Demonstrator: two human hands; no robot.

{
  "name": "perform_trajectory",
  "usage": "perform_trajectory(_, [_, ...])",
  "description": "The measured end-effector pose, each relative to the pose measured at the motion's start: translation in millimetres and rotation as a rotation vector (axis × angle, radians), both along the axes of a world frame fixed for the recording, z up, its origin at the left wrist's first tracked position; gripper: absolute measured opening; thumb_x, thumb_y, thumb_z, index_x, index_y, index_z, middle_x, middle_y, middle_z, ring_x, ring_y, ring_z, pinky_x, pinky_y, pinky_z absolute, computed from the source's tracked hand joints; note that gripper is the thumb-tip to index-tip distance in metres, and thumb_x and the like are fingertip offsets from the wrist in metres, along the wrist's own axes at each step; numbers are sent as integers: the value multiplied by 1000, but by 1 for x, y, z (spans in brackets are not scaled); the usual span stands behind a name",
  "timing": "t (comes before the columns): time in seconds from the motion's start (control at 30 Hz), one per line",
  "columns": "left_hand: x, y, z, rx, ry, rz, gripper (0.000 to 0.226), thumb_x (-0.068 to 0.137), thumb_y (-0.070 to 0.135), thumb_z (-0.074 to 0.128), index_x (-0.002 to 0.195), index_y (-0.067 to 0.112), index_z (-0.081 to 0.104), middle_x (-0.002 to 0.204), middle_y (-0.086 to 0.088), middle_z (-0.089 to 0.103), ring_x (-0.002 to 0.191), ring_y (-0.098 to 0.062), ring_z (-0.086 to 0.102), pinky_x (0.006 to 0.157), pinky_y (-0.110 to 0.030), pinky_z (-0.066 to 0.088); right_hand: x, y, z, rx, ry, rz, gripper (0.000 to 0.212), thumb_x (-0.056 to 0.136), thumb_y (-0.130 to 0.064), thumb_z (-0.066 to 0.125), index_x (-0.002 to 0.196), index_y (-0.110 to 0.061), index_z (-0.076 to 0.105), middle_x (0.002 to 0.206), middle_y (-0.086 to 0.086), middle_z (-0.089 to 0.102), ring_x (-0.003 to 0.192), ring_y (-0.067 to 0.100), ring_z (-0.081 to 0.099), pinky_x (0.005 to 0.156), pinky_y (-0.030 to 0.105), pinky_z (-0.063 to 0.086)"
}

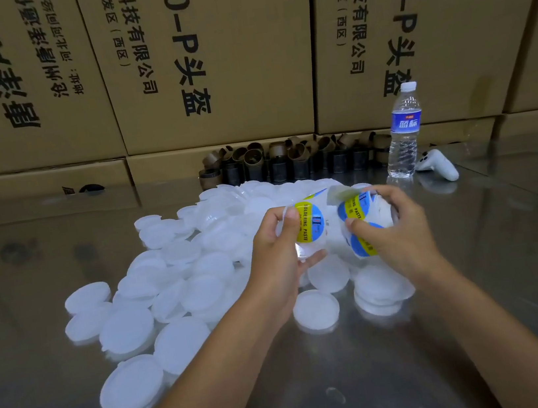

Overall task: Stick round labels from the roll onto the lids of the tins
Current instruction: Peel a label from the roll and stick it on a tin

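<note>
We see left hand (pixel 276 254) gripping white lid (pixel 310 250), thumb pressing round label (pixel 311 222) onto it. Right hand (pixel 398 237) clasps label roll (pixel 360 213) above loose lids (pixel 175 286).

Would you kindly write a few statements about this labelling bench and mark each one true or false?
1. The left hand holds a labelled lid. True.
2. The right hand lies flat on the table. False: it grips the label roll.
3. The water bottle lies on its side. False: it stands upright with its cap on.
4. Plain white lids are piled on the metal table. True.
5. A white controller lies beside the bottle. True.
</note>
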State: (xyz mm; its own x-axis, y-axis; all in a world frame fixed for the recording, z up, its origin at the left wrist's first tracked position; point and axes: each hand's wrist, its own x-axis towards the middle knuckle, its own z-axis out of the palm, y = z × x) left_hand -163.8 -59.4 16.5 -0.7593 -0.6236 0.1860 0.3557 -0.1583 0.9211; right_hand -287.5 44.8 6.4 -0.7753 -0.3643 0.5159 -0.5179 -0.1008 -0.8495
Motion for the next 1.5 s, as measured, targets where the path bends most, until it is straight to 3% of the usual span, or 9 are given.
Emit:
perform_trajectory(0.13, [-14,5,4,-31,-65,-14,19,101,26,46,88,13,54,92,-6,67,87,-27,69,74,-36,59,-26,17,-4,148,48,-31,57,69,-4,79,108,-34,50,113,-1,60,98,12,61,83,35,54])
perform_trajectory(0.3, [-33,13,-4,11,-126,-41,19,101,26,47,93,12,56,95,-8,67,93,-31,69,76,-38,59,-51,25,-12,307,191,-169,73,60,-6,83,120,-21,45,120,2,45,92,1,45,67,3,37])
perform_trajectory(0.43, [-45,17,-4,51,-125,-45,18,101,24,46,91,12,55,98,-9,66,101,-36,66,74,-37,59,-60,27,-20,408,193,-126,69,62,-4,80,118,-22,43,113,3,53,96,18,53,64,18,37])
perform_trajectory(0.53, [-50,13,-2,96,-115,-25,17,101,24,46,95,10,54,97,-10,64,98,-33,67,71,-35,60,-62,24,-21,462,284,-131,71,66,-3,77,129,-17,48,117,-3,42,114,20,44,77,18,37])
perform_trajectory(0.67, [-50,5,-1,119,-98,6,17,102,23,44,95,10,52,94,-11,64,78,-20,69,68,-34,60,-58,16,-25,610,292,-169,73,75,-17,74,140,-28,43,139,-1,41,132,17,31,107,44,30])
perform_trajectory(0.87, [-47,5,10,92,-51,-36,19,104,24,40,93,12,50,85,-3,67,85,-23,69,74,-36,59,-55,12,-30,512,248,-288,68,78,-42,72,137,-28,42,129,-4,51,127,21,41,103,50,33])
perform_trajectory(1.0, [-36,5,20,74,29,-88,18,103,23,41,91,13,49,81,3,70,85,-22,70,73,-35,59,-57,12,-31,439,227,-365,59,65,-39,81,114,-21,53,108,-3,45,113,20,44,80,36,40])
perform_trajectory(1.3, [21,-13,18,-15,70,-101,20,95,25,50,79,16,56,81,1,70,85,-24,72,71,-33,60,-53,5,-30,527,129,-448,54,81,-11,64,132,-15,46,130,13,44,119,31,46,93,45,43])
perform_trajectory(1.5, [52,-19,-6,-85,-30,-32,15,73,36,61,67,23,66,90,-8,71,95,-39,66,68,-33,59,-20,4,3,167,104,-389,15,89,-3,52,97,-12,61,93,3,62,84,17,55,68,18,35])
